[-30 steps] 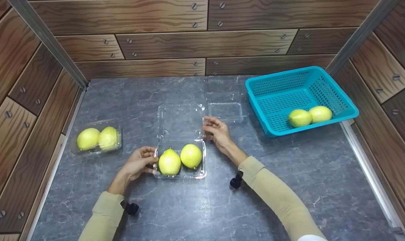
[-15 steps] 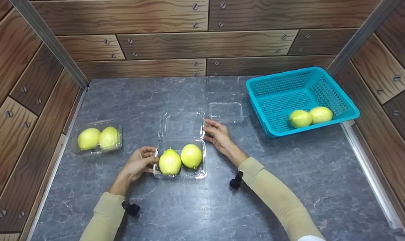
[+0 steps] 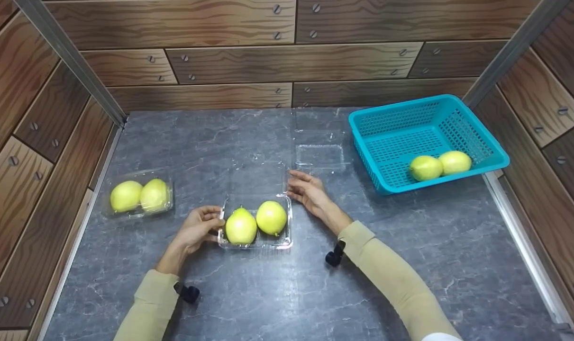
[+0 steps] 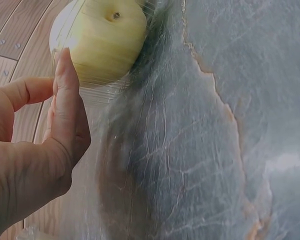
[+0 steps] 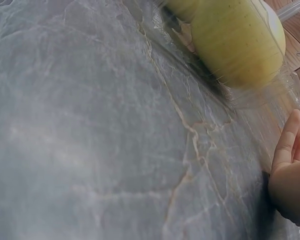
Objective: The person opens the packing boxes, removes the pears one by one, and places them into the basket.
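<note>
A clear plastic clamshell box [image 3: 256,246] stands open in the middle of the table, holding two yellow-green pears [image 3: 241,227] side by side. Its see-through lid [image 3: 257,177] is raised at the far side; its exact angle is hard to make out. At the box's left rim, my left hand [image 3: 195,230] pinches the edge between thumb and fingers. My right hand [image 3: 310,192] holds the lid's right edge with its fingertips. In the right wrist view the right fingers [image 5: 288,140] lie near the clear plastic, and the thumb is mostly cut off.
On the left sits a closed clear box [image 3: 140,215] with two pears inside. A turquoise basket [image 3: 369,170] at the back right holds two more pears [image 3: 441,166]. Between basket and middle box lies another clear box [image 3: 320,156]. Wood-patterned walls [image 3: 230,64] border the table.
The lid has swung up from lying nearly flat on the far side, looking shorter now. The right hand has shifted slightly nearer me. The left hand stays at the rim.
</note>
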Tool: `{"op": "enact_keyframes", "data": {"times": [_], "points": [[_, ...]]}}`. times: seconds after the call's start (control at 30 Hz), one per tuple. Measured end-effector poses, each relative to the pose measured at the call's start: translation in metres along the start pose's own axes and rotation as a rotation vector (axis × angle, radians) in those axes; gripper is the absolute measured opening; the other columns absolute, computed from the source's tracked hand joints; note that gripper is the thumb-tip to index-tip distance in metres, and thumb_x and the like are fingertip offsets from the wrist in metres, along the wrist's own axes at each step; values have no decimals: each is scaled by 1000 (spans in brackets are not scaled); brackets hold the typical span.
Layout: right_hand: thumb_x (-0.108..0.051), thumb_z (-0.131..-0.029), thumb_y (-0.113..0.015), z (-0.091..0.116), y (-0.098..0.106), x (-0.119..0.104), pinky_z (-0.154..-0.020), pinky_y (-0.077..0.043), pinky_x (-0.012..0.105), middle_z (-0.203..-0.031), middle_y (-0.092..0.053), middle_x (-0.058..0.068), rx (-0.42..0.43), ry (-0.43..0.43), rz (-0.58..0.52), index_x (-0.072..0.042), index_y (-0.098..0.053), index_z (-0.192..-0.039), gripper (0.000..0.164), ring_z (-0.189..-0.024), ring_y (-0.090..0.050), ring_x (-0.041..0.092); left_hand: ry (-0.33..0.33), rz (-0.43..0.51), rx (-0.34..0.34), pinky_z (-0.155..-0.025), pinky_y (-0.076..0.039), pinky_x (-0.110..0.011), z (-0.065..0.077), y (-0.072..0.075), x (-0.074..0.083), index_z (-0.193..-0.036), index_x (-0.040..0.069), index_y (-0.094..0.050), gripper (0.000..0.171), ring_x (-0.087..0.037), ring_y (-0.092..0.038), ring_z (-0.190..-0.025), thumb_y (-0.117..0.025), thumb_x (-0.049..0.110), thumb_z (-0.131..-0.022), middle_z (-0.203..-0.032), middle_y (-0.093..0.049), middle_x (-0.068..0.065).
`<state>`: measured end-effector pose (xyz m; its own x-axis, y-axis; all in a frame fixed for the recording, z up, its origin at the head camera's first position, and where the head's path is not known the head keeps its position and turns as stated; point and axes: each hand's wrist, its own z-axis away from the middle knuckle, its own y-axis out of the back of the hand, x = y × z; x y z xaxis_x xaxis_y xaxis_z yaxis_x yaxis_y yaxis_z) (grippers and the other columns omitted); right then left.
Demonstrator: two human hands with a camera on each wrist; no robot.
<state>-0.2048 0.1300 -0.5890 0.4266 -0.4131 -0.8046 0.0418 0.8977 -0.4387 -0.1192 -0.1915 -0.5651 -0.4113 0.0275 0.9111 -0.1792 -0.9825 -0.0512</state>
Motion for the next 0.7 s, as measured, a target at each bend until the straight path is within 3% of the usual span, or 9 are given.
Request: {"op": "enact_keyframes", "data": {"times": [0.47, 0.7], "points": [[4, -99, -63, -2, -1, -3, -71, -66, 21, -83, -69, 0, 23, -30, 4, 4, -51, -149, 51, -73, -67, 11, 18, -6, 5, -54, -64, -24, -5, 1, 3, -137, -13, -45, 49, -11, -61, -78, -63, -5, -92, -97, -60, -2], [2, -97, -67, 5, 4, -6, -74, -69, 24, -91, -69, 1, 15, -22, 123, 5, -55, -145, 50, -72, -69, 12, 21, 20, 0, -56, -66, -25, -5, 0, 4, -137, -14, -45, 49, -12, -62, -78, -63, -6, -92, -98, -61, -3]]}}
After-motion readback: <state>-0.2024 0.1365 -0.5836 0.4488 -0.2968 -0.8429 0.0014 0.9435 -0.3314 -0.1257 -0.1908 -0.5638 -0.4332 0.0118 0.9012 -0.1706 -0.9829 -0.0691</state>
